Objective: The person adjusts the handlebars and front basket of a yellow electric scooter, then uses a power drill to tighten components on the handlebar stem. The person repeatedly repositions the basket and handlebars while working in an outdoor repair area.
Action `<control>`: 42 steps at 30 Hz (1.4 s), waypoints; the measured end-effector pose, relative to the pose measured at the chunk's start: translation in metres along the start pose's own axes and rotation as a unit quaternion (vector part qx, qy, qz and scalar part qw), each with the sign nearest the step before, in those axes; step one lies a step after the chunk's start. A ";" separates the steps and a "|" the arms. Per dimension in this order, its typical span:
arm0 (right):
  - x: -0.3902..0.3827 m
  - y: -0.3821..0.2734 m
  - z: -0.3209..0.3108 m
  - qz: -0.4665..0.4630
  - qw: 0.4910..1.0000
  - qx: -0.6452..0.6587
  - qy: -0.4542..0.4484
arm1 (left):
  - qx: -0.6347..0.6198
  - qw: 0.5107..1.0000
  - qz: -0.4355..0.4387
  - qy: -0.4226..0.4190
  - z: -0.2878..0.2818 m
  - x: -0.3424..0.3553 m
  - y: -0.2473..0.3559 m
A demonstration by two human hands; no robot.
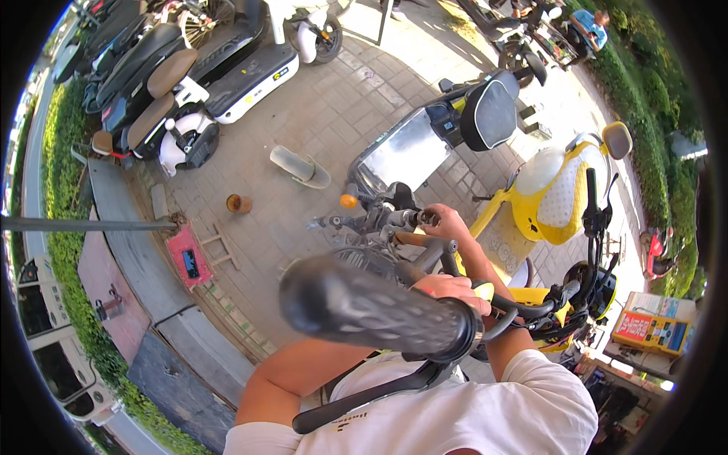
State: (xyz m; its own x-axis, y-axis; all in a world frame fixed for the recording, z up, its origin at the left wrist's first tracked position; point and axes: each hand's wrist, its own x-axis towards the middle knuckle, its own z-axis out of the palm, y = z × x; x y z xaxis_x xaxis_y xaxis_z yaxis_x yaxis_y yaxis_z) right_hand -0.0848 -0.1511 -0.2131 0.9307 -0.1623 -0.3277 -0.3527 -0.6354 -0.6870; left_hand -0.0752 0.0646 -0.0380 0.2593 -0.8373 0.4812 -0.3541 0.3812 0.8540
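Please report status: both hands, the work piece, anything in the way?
Right hand at metal fitting, contact unclear. Left hand nearer body, hold unclear. Black handlebar grip in foreground, hiding part of left arm.

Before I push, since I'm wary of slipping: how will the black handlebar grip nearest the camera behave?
The handlebar grip probably won't be very slippery, given its patterned surface. It seems stiff rather than floppy, since it juts out straight.
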 end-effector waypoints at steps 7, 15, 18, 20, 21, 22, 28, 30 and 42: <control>-0.003 -0.010 0.011 -0.075 0.992 -0.090 0.040 | 0.017 1.000 -0.026 0.001 -0.004 -0.021 0.013; -0.001 -0.025 0.011 -0.044 0.991 -0.123 0.027 | 0.006 0.999 -0.036 0.006 -0.004 -0.023 0.020; -0.003 -0.024 0.011 -0.038 0.993 -0.106 0.037 | 0.008 0.999 -0.043 -0.001 -0.006 -0.023 0.023; -0.001 -0.021 0.014 -0.048 0.993 -0.098 0.042 | 0.008 0.999 -0.050 -0.011 -0.007 -0.023 0.024; 0.000 -0.020 0.015 -0.053 0.993 -0.094 0.044 | 0.007 0.998 -0.053 -0.017 -0.008 -0.023 0.024; 0.000 -0.019 0.016 -0.051 0.994 -0.087 0.045 | 0.007 0.998 -0.055 -0.023 -0.009 -0.022 0.024; 0.001 -0.016 0.016 -0.035 0.995 -0.079 0.053 | -0.007 0.998 -0.044 -0.037 -0.012 -0.021 0.018; 0.001 -0.015 0.019 -0.024 0.995 -0.082 0.053 | -0.005 0.998 -0.043 -0.039 -0.013 -0.021 0.017; 0.002 -0.018 0.021 -0.026 0.993 -0.094 0.061 | 0.002 0.999 -0.027 -0.031 -0.010 -0.020 0.014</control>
State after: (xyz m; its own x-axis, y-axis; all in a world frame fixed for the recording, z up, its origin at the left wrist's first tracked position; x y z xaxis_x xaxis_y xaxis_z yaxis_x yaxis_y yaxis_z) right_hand -0.0787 -0.1245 -0.2149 0.9562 -0.2079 -0.2062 -0.2897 -0.7736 -0.5636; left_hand -0.0762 0.0901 -0.0340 0.2216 -0.8797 0.4208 -0.3455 0.3327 0.8775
